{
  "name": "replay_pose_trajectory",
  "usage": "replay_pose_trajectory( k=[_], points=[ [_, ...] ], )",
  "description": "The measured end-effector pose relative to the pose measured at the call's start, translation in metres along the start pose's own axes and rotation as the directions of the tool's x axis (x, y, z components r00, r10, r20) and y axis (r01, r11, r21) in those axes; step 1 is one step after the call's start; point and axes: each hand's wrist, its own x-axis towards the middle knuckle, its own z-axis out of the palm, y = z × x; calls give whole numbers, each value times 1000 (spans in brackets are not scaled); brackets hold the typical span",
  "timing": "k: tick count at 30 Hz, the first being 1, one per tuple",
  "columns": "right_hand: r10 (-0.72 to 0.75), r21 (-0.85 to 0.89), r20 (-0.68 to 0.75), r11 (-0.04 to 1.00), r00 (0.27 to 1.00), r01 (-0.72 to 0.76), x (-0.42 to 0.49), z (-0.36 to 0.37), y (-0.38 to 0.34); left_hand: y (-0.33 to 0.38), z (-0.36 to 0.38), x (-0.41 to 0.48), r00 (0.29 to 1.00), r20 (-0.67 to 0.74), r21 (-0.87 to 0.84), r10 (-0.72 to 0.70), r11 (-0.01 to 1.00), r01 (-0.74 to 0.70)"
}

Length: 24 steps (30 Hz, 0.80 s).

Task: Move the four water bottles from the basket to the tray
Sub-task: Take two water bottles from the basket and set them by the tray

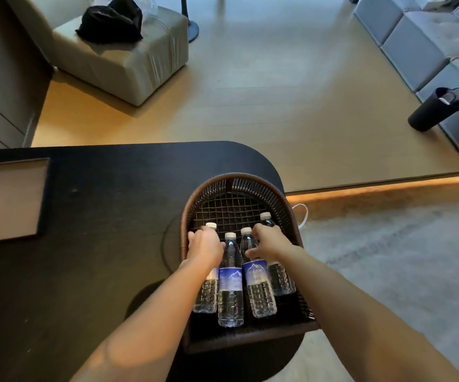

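Dark brown woven wicker basket [291, 216] at the rounded end of the black bench [98, 202], holding four clear plastic water bottles with white caps and blue labels, lying side by side. Label print shows a mountain outline; lettering too blurred to read. Left hand [205, 248] curled over the leftmost bottle [207, 296], hiding its upper half. Right hand [268, 242] closed over the rightmost bottle [279, 279]; its label is covered. Two middle bottles [231, 282] untouched. Shallow dark-framed tray [8, 199] at the bench's left, cut off by the frame.
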Motion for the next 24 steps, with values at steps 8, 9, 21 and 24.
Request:
replay_pose_trajectory(
  k=[8, 9, 21, 24],
  points=[
    [25, 58, 17, 998, 1000, -26, 3, 8, 2, 4, 0, 19, 994, 108, 124, -25, 992, 11],
    [31, 74, 12, 997, 999, -32, 1, 8, 3, 5, -1, 18, 995, 102, 124, -18, 992, 5],
    [-82, 185, 27, 980, 996, 76, -21, 6, 8, -1, -11, -13, 985, -34, 104, 170, 981, -166],
    [-182, 422, 74, 897, 980, 134, -43, 6, 16, -9, -16, -31, 971, -57, 9, 231, 973, -231]
  ],
)
